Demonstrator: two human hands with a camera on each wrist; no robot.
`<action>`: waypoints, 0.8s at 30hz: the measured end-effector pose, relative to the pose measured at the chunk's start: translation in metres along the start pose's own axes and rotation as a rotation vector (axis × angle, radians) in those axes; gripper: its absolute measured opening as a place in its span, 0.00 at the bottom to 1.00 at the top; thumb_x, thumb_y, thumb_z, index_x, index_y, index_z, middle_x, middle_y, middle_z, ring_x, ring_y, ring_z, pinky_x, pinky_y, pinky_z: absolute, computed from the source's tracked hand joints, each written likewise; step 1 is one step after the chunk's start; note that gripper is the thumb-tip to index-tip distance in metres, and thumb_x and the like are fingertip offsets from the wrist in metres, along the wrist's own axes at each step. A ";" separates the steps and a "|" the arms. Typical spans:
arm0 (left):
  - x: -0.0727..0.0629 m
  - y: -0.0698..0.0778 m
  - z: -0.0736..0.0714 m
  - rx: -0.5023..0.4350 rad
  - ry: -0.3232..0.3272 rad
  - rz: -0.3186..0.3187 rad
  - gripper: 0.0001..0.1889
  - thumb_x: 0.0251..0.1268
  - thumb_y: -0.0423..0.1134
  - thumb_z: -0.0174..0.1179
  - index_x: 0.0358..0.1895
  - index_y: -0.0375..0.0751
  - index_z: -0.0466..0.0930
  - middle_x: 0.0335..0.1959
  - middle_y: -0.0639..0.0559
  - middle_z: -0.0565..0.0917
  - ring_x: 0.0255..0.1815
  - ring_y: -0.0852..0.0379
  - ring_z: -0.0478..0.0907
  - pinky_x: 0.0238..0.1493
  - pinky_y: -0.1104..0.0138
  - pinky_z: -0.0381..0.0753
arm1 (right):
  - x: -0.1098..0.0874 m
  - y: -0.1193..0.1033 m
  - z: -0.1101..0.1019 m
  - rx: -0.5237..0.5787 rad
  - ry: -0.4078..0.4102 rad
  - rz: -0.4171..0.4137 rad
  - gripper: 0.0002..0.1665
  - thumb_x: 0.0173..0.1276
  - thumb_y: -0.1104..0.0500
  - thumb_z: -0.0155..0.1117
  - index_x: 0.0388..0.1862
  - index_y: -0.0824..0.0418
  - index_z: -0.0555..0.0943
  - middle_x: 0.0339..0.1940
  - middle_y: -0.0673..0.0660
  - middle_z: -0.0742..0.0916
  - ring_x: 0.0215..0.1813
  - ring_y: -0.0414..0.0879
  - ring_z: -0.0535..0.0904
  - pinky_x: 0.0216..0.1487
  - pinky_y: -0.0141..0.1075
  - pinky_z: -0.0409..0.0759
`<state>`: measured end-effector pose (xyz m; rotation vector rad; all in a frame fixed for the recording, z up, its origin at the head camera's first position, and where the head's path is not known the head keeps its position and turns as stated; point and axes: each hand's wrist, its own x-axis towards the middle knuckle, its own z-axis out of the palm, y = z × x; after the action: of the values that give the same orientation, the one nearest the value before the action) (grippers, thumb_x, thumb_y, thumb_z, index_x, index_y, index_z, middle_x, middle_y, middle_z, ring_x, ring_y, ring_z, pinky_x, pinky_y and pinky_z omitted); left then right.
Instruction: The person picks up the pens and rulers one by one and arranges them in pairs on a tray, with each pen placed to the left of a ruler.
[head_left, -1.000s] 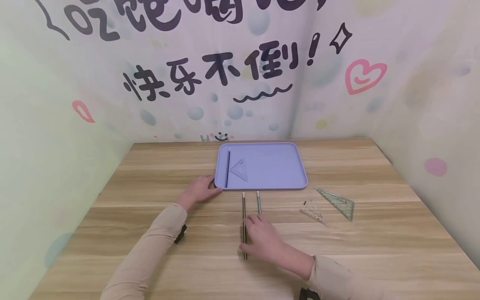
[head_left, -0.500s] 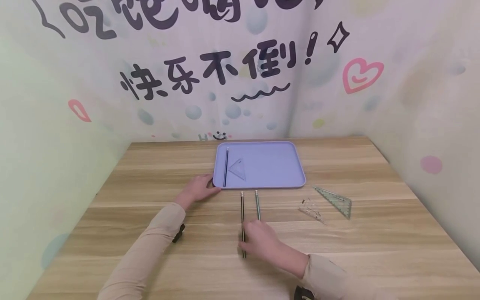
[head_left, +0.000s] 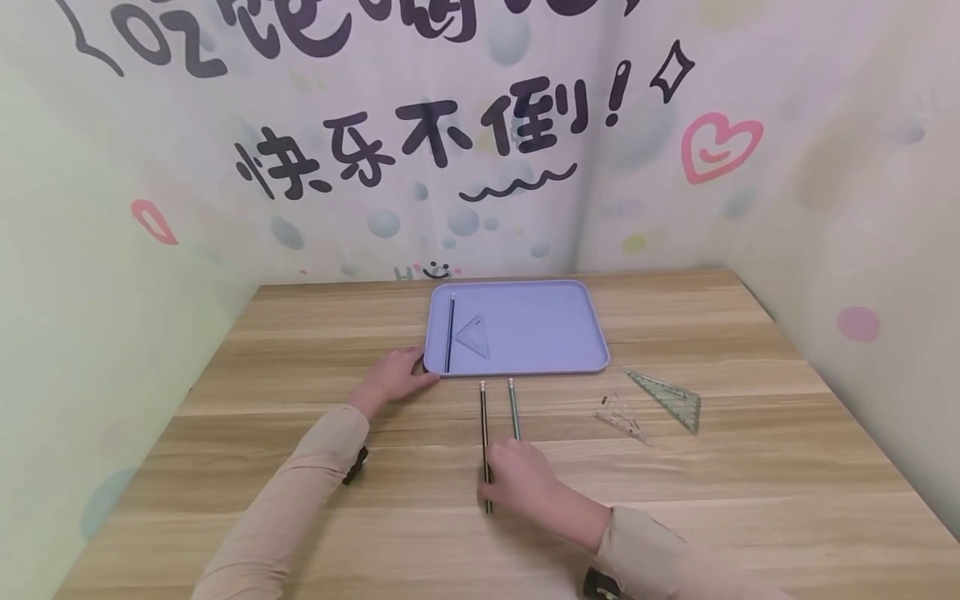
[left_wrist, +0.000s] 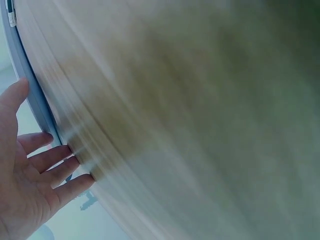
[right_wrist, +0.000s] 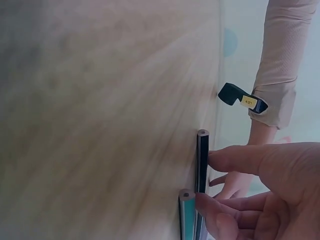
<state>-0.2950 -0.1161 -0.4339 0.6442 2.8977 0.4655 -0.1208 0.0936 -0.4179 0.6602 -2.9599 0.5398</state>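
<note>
Teal pencil (head_left: 514, 408) partly hidden, head view | right grip (head_left: 525, 482) pinches black pencil (head_left: 484, 417) | left grip (head_left: 390, 381) spread against tray (head_left: 543, 329)

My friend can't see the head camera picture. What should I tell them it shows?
A person's right hand pinches a black pencil on a wooden table while the left hand touches the corner of a purple tray holding a dark pencil and see-through triangle. A teal pencil, a clear triangle ruler and a green triangle ruler lie nearby.
</note>
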 end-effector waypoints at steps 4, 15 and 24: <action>0.001 -0.001 0.000 0.003 0.000 0.004 0.36 0.66 0.55 0.55 0.69 0.34 0.63 0.66 0.34 0.70 0.68 0.37 0.66 0.70 0.49 0.65 | 0.001 -0.001 0.001 0.034 -0.009 0.023 0.22 0.47 0.62 0.72 0.10 0.56 0.66 0.10 0.46 0.67 0.13 0.35 0.57 0.10 0.22 0.56; 0.000 0.001 -0.001 0.022 -0.001 0.003 0.37 0.65 0.55 0.56 0.70 0.33 0.62 0.67 0.33 0.68 0.68 0.36 0.65 0.70 0.49 0.65 | 0.001 -0.001 0.005 0.066 0.024 0.092 0.15 0.40 0.69 0.69 0.09 0.60 0.70 0.14 0.54 0.77 0.19 0.40 0.66 0.18 0.29 0.69; -0.002 0.002 -0.002 0.029 0.014 0.018 0.36 0.66 0.54 0.55 0.69 0.32 0.63 0.66 0.33 0.70 0.67 0.36 0.67 0.69 0.49 0.66 | 0.003 -0.007 0.005 0.133 -0.046 0.163 0.10 0.38 0.73 0.66 0.17 0.64 0.73 0.17 0.55 0.78 0.20 0.42 0.68 0.18 0.29 0.70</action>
<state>-0.2930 -0.1157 -0.4312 0.6744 2.9190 0.4331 -0.1203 0.0845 -0.4196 0.4484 -3.0591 0.7492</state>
